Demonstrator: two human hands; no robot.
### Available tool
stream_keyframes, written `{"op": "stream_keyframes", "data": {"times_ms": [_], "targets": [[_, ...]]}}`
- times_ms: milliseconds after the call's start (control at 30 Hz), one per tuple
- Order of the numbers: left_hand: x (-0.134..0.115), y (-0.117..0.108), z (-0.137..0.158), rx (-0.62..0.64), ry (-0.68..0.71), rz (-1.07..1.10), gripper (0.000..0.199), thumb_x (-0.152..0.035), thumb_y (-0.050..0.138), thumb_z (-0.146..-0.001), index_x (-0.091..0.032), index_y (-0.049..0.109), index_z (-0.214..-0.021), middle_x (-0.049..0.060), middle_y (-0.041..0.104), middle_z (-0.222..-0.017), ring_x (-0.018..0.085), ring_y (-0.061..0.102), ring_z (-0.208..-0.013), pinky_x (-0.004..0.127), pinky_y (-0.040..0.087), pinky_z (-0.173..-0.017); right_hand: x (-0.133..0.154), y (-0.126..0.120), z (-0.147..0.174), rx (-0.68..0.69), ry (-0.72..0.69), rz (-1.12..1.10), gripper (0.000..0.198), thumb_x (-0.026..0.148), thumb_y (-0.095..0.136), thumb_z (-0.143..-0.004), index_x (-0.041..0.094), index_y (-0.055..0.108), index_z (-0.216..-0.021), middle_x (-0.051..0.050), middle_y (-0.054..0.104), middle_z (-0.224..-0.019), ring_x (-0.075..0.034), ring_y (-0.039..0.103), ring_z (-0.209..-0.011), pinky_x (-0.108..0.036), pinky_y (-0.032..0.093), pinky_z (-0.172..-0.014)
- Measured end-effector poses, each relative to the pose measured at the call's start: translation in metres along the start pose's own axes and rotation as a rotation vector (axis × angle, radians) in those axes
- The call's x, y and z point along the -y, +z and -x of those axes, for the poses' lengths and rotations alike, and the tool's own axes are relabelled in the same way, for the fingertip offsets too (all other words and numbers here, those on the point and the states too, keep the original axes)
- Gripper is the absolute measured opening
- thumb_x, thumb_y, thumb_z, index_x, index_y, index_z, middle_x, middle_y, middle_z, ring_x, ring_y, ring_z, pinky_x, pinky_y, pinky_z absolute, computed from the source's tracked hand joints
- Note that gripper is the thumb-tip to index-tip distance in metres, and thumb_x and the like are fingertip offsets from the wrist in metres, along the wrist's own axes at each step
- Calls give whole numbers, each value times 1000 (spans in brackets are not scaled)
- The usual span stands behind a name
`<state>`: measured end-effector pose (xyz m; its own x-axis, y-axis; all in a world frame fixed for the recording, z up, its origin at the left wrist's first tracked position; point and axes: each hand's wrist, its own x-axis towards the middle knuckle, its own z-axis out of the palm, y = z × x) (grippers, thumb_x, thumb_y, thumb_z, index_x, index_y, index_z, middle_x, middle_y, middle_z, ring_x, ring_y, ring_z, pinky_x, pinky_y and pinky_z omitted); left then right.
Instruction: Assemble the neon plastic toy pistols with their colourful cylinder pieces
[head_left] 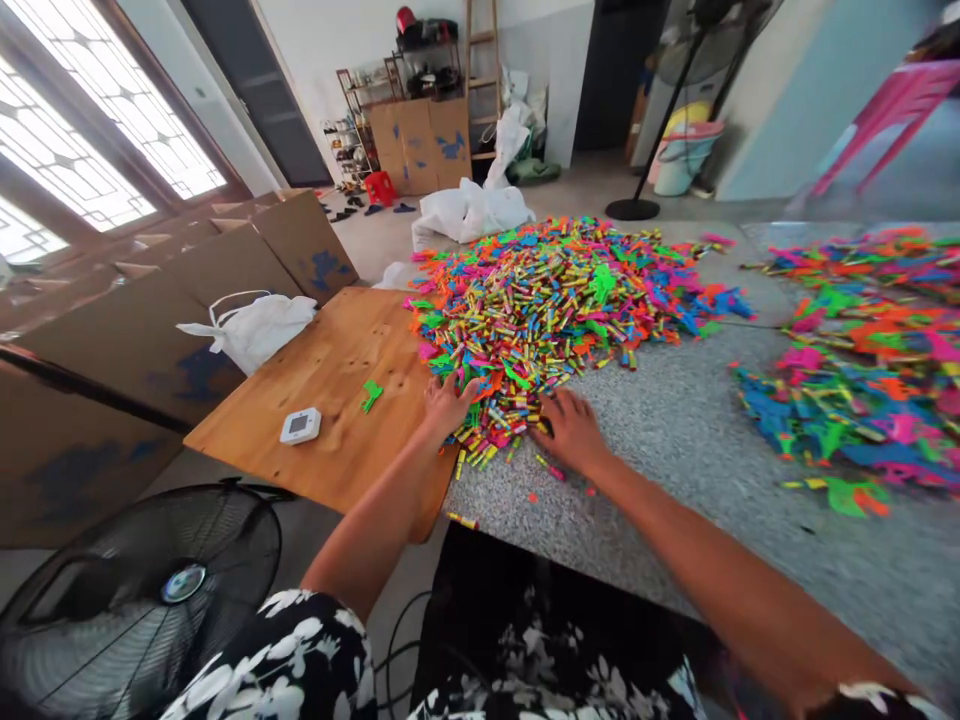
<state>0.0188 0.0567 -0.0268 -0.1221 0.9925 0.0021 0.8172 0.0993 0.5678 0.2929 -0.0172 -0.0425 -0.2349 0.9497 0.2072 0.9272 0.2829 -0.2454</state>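
Observation:
My left hand (448,402) rests at the near left edge of a big heap of small plastic pieces (555,290), its fingers apart and the thumb next to an orange piece. On the heap's near right side, my right hand (571,430) lies low over the grey speckled surface, fingers bent but apart, touching small yellow-banded tubes. Between both hands spreads a patch of these little tubes (495,432). The heap mixes tubes with flat green, blue, pink and orange shapes whose exact kind I cannot make out. Some fingertips are hidden among the pieces.
On the wooden board (360,340) lie a white square device (301,426) and a green plastic piece (371,395). A white bag (262,328) hangs by cardboard boxes (195,260) at left. A floor fan (150,600) stands below. More colourful piles (885,380) lie at right.

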Motion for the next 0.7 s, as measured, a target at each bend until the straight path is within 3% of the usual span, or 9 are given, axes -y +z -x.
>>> {"op": "stream_keyframes", "data": {"times_ms": [100, 200, 267, 333, 400, 500, 700], "targets": [[4, -9, 8, 65, 35, 49, 74, -70, 44, -102, -20, 52, -155, 17, 43, -167, 32, 42, -155, 45, 36, -127, 28, -7, 11, -45, -50, -39, 63, 44, 57, -101, 10, 56, -153, -27, 49, -159, -42, 41, -149, -59, 29, -123], [16, -18, 14, 126, 144, 35, 71, -68, 46, -103, -20, 52, -155, 16, 43, -168, 29, 36, -159, 44, 33, -129, 95, 1, 53, 36, -422, -127, 66, 58, 64, -96, 23, 60, -152, -19, 50, -163, -42, 35, -154, -62, 19, -128], [24, -22, 19, 135, 190, 7, 71, -67, 48, -102, -18, 52, -154, 18, 42, -168, 30, 35, -160, 46, 32, -130, 138, 13, 78, 123, -598, -158, 68, 61, 65, -95, 28, 58, -154, -14, 51, -164, -40, 37, -155, -63, 20, -128], [30, -23, 25, 140, 224, -24, 73, -66, 52, -101, -17, 52, -155, 20, 40, -168, 32, 37, -159, 47, 32, -130, 160, 24, 89, 144, -569, -151, 60, 53, 58, -101, 25, 57, -155, -16, 51, -164, -38, 39, -154, -63, 24, -127], [35, -23, 31, 148, 266, -51, 72, -63, 57, -100, -17, 51, -157, 20, 41, -168, 34, 38, -158, 48, 33, -130, 160, 31, 85, 133, -503, -140, 56, 48, 52, -105, 20, 59, -153, -19, 52, -162, -38, 40, -153, -63, 25, -126], [40, -20, 38, 128, 325, -72, 68, -54, 61, -100, -20, 51, -157, 18, 45, -166, 33, 39, -157, 50, 34, -130, 136, 31, 64, 121, -494, -132, 55, 49, 53, -106, 18, 62, -150, -19, 55, -159, -38, 40, -153, -62, 24, -127], [41, -16, 56, 91, 357, -102, 53, -41, 55, -103, -21, 56, -152, 15, 53, -158, 29, 46, -152, 48, 36, -128, 90, 25, 18, 80, -436, -28, 44, 40, 51, -107, 18, 69, -140, -17, 61, -152, -36, 46, -146, -57, 26, -126]]}}
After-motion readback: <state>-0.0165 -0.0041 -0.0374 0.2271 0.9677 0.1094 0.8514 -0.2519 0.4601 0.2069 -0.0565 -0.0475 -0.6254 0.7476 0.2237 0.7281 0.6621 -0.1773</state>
